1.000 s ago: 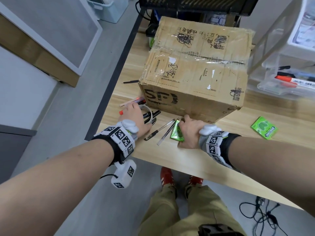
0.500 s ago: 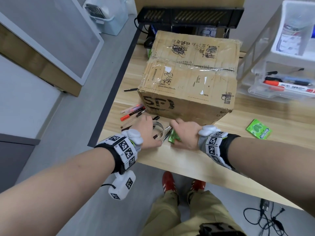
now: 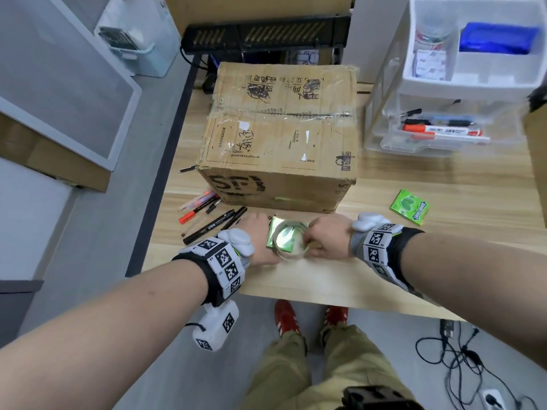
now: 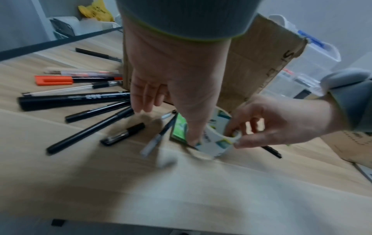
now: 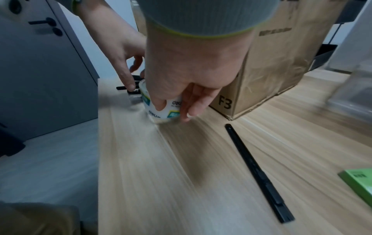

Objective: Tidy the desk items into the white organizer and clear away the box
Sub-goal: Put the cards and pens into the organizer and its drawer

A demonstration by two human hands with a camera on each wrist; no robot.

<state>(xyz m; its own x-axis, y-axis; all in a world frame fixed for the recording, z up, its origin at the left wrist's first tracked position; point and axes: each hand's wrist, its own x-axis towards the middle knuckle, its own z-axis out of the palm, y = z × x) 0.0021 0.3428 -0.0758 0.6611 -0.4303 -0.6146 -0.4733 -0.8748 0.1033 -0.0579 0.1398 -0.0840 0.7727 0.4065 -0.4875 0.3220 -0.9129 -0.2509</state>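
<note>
A clear tape roll [image 3: 291,241] with a white printed core [image 4: 216,143] sits at the desk's front edge, partly over a green gum packet [image 3: 273,236]. My right hand [image 5: 174,111] pinches the roll's rim between thumb and fingers. My left hand [image 4: 169,125] has its thumb against the roll's left side and its other fingers straight, off the roll. The taped cardboard box [image 3: 281,137] stands just behind both hands. The white organizer [image 3: 473,75] is at the back right.
Several pens and markers [image 3: 213,217] lie fanned out left of my left hand. A second green gum packet [image 3: 410,206] lies to the right, and a black pen [image 5: 259,173] lies near my right hand. A clear drawer [image 3: 438,134] under the organizer holds markers.
My left hand carried the tape roll right from the pens to the green packet. My right hand let go of the packet and now pinches the roll.
</note>
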